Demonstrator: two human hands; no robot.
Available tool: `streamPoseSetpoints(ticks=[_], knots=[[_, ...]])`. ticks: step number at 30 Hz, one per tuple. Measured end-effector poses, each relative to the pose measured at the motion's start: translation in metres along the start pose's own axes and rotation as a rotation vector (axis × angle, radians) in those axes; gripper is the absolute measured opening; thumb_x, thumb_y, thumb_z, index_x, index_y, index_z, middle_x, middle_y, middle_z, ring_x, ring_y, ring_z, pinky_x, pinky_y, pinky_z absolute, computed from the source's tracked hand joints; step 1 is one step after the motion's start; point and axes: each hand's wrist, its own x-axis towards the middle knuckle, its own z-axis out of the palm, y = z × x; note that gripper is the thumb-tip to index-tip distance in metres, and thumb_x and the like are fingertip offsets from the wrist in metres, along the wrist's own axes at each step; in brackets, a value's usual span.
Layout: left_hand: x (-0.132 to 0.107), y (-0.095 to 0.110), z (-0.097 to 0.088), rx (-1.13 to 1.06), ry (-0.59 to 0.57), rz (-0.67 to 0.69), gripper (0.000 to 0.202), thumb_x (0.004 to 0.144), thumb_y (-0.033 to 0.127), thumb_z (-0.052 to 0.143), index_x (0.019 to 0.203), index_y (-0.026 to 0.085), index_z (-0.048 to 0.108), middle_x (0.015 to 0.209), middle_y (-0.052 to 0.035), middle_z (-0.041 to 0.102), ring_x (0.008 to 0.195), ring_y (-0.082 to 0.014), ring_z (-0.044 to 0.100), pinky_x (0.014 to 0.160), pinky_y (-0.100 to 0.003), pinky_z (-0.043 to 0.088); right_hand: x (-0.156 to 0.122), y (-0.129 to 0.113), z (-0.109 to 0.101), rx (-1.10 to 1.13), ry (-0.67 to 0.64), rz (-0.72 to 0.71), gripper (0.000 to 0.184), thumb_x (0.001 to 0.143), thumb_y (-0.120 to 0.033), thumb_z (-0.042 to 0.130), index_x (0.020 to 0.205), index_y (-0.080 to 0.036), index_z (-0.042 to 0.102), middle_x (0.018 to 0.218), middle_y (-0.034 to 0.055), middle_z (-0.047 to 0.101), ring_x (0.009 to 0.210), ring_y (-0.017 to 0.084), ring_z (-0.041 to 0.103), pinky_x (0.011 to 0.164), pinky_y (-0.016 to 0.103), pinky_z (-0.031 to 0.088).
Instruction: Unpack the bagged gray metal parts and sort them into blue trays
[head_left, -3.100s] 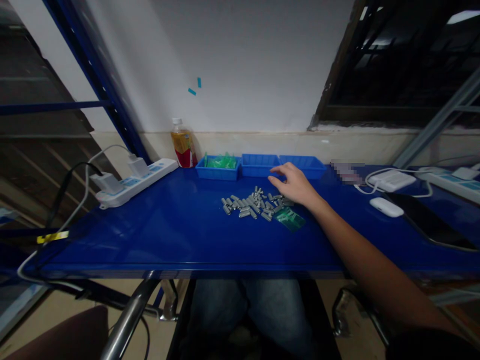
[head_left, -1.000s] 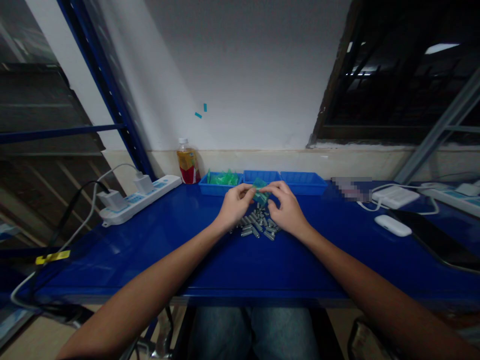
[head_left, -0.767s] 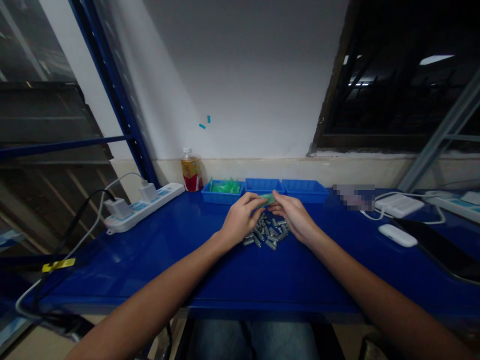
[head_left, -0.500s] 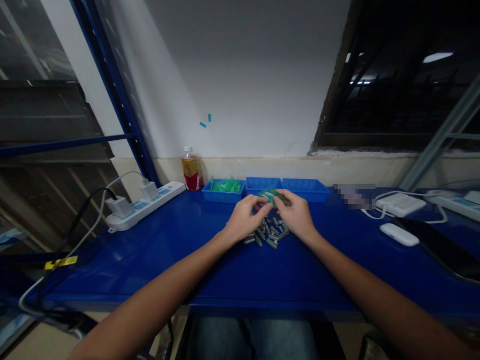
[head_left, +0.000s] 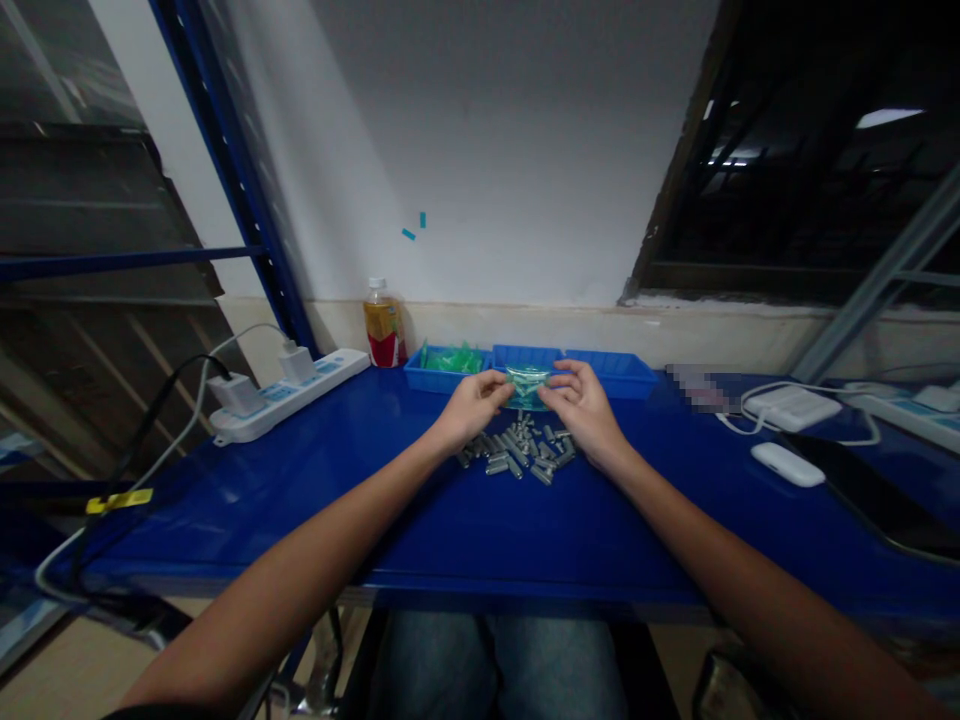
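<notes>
Both hands hold a small green transparent bag (head_left: 527,386) just above the blue table (head_left: 420,520). My left hand (head_left: 470,405) pinches its left edge and my right hand (head_left: 584,408) pinches its right edge, stretching it flat between them. Under the hands lies a pile of several small grey metal cylinders (head_left: 516,452). Behind the hands stand three blue trays in a row: the left tray (head_left: 442,368) holds more green bags, while the middle tray (head_left: 525,356) and the right tray (head_left: 619,368) show nothing inside.
A drink bottle (head_left: 382,325) stands by the wall. A white power strip (head_left: 281,394) with plugs and cables lies at the left. At the right lie a white charger box (head_left: 790,406), a white oval case (head_left: 781,464), a dark phone (head_left: 874,497) and another power strip (head_left: 907,410).
Three seconds ago only my right hand was over the pile and the bag lay on the table. Both hands have since lifted the bag and now pull it flat between them.
</notes>
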Motion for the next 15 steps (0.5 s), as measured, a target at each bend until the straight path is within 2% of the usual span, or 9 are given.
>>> streamPoseSetpoints(ticks=[2, 5, 7, 9, 13, 15], knots=[[0.0, -0.001, -0.002, 0.095, -0.057, 0.01, 0.017, 0.081, 0.03, 0.053, 0.08, 0.014, 0.057, 0.064, 0.0013, 0.052, 0.059, -0.011, 0.05, 0.056, -0.022, 0.041, 0.003, -0.002, -0.002, 0.022, -0.023, 0.05, 0.037, 0.064, -0.037, 0.066, 0.093, -0.02, 0.051, 0.063, -0.0046, 0.052, 0.056, 0.013, 0.052, 0.055, 0.025, 0.042], [0.0, -0.004, -0.009, 0.423, -0.139, 0.098, 0.022, 0.083, 0.033, 0.052, 0.086, 0.014, 0.062, 0.072, -0.0037, 0.06, 0.067, -0.0159, 0.056, 0.064, -0.028, 0.043, 0.007, -0.005, -0.006, -0.011, -0.048, 0.119, 0.027, 0.06, -0.035, 0.065, 0.077, -0.019, 0.052, 0.053, -0.0063, 0.048, 0.049, 0.011, 0.046, 0.049, 0.024, 0.036], [0.001, -0.005, -0.018, 0.649, -0.199, 0.174, 0.025, 0.08, 0.036, 0.057, 0.09, 0.015, 0.065, 0.083, -0.0076, 0.064, 0.077, -0.0206, 0.059, 0.072, -0.032, 0.043, 0.011, -0.005, -0.01, -0.031, 0.005, 0.17, 0.022, 0.058, -0.031, 0.064, 0.072, -0.019, 0.052, 0.05, -0.0066, 0.048, 0.046, 0.01, 0.044, 0.047, 0.023, 0.033], [0.003, -0.003, -0.028, 0.775, -0.279, 0.19, 0.027, 0.078, 0.037, 0.06, 0.091, 0.016, 0.067, 0.09, -0.0098, 0.066, 0.084, -0.0233, 0.06, 0.077, -0.032, 0.043, 0.016, -0.002, -0.015, -0.044, 0.092, 0.212, 0.019, 0.056, -0.028, 0.062, 0.069, -0.019, 0.052, 0.049, -0.0068, 0.048, 0.044, 0.01, 0.043, 0.045, 0.023, 0.031], [-0.009, 0.026, -0.047, 0.879, -0.408, 0.167, 0.024, 0.08, 0.035, 0.059, 0.094, 0.017, 0.067, 0.092, -0.0084, 0.068, 0.085, -0.0212, 0.062, 0.077, -0.029, 0.045, 0.027, 0.001, -0.026, -0.044, 0.206, 0.253, 0.018, 0.055, -0.027, 0.059, 0.069, -0.019, 0.052, 0.049, -0.0064, 0.049, 0.044, 0.01, 0.044, 0.043, 0.022, 0.031], [-0.028, 0.046, -0.054, 0.872, -0.393, 0.274, 0.021, 0.085, 0.032, 0.054, 0.092, 0.018, 0.067, 0.09, -0.0066, 0.068, 0.083, -0.0191, 0.062, 0.077, -0.028, 0.046, 0.03, 0.002, -0.028, -0.04, 0.224, 0.243, 0.019, 0.055, -0.028, 0.059, 0.07, -0.019, 0.051, 0.049, -0.0063, 0.049, 0.044, 0.01, 0.046, 0.042, 0.021, 0.031]])
